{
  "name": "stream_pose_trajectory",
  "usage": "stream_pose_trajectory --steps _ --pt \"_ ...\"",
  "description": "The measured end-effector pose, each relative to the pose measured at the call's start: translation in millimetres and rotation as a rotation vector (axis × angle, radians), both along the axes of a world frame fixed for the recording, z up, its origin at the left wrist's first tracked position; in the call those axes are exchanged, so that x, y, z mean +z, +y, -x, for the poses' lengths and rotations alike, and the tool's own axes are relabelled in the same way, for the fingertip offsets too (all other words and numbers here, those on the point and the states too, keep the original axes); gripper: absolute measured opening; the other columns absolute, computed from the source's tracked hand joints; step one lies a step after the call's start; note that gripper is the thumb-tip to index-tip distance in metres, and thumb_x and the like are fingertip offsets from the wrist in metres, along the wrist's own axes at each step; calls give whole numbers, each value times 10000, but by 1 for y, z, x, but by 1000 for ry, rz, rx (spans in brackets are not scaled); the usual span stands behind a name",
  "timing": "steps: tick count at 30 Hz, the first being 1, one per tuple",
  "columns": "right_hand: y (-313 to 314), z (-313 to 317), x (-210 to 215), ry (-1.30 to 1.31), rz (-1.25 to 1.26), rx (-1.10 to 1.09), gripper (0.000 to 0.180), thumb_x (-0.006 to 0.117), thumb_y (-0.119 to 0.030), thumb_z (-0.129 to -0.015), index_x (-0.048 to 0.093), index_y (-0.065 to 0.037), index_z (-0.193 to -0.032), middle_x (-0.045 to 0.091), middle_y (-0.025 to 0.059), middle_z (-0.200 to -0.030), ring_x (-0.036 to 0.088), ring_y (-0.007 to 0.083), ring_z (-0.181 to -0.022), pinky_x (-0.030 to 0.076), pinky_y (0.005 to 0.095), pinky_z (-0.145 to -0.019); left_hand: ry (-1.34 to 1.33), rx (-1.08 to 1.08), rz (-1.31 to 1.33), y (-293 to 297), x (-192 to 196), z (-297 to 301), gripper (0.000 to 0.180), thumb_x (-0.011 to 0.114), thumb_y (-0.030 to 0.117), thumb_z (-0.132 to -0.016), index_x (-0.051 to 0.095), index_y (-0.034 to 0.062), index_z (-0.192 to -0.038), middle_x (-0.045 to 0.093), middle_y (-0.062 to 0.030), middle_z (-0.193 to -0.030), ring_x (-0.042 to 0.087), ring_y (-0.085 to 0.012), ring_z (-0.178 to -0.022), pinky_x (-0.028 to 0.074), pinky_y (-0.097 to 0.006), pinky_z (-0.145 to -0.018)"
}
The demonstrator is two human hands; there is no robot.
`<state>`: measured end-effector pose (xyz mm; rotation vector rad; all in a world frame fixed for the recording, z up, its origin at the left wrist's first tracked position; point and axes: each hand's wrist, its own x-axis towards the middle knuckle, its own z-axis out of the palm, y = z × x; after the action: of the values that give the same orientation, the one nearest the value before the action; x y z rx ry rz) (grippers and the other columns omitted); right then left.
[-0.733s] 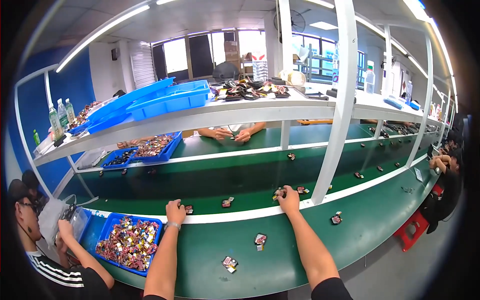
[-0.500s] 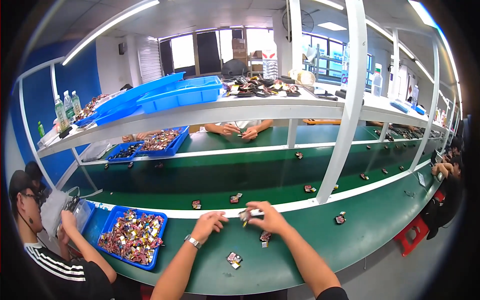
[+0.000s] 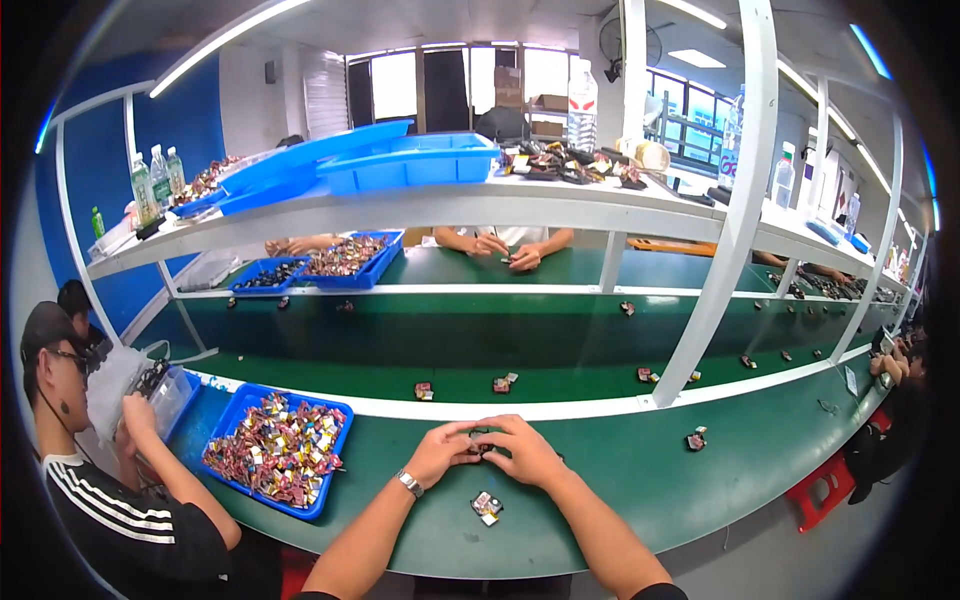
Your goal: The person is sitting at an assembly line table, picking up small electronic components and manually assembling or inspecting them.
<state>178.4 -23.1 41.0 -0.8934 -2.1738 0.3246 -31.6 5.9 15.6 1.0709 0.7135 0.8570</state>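
Note:
My left hand [image 3: 445,453] and my right hand [image 3: 524,452] meet over the near green bench. Their curled fingers close round a small dark electronic part [image 3: 482,447], mostly covered by the fingers. A similar part [image 3: 487,507], dark with reddish and white-yellow pieces, lies on the bench just in front of my hands. To the left, a blue tray [image 3: 345,440] is heaped with many such parts. Another part [image 3: 696,438] rests alone on the bench to the right.
Beyond a white rail [image 3: 590,408], several parts lie on the green conveyor belt [image 3: 560,350]. A white post [image 3: 715,220] rises at right, supporting a shelf [image 3: 420,208] with blue trays and bottles. A co-worker [image 3: 120,480] sits at left; another's hands [image 3: 510,252] work across the belt.
My right hand has brought the part down and left, and my left hand has closed in to meet it. The view has shifted slightly, and belt parts appear farther right.

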Motion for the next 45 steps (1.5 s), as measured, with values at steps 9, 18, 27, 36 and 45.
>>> stream_pose_trajectory --steps 9,18,27,36,45 --pt "6 5 -11 -39 15 -20 163 744 -111 -772 705 -111 -930 574 80 -1225 509 291 -1176 446 398 -985 -9 -57 3 -5 -2 -4 314 487 -49 -925 510 29 -1228 632 -122 -1143 644 -212 -1036 559 -348 -916" --pt "3 4 -9 -3 62 -72 124 726 -111 -793 707 -70 -908 575 93 -1219 508 300 -1173 436 395 -991 -20 -181 -89 -5 2 -2 427 499 -54 -920 446 3 -1340 597 -108 -1215 596 -197 -1128 516 -352 -987" --pt "-3 4 -1 5 46 -7 112 720 -121 -794 713 -78 -897 580 88 -1220 498 301 -1188 421 400 -1004 34 -152 -25 -4 -2 -2 305 506 -2 -958 487 2 -1263 613 -113 -1188 613 -198 -1103 539 -354 -954" --pt "-9 19 -13 109 -43 -215 127 701 -104 -764 699 -48 -877 611 97 -1157 549 294 -1114 474 398 -926 0 -82 -27 -4 -5 -5 281 502 38 -972 510 37 -1253 616 -79 -1178 618 -172 -1077 533 -327 -929" --pt "-9 22 -14 161 -67 -266 137 700 -96 -761 704 -50 -890 606 92 -1156 543 292 -1124 475 397 -923 -7 -14 -48 -4 -4 -8 256 508 40 -970 518 26 -1225 633 -98 -1151 635 -177 -1046 553 -335 -895"
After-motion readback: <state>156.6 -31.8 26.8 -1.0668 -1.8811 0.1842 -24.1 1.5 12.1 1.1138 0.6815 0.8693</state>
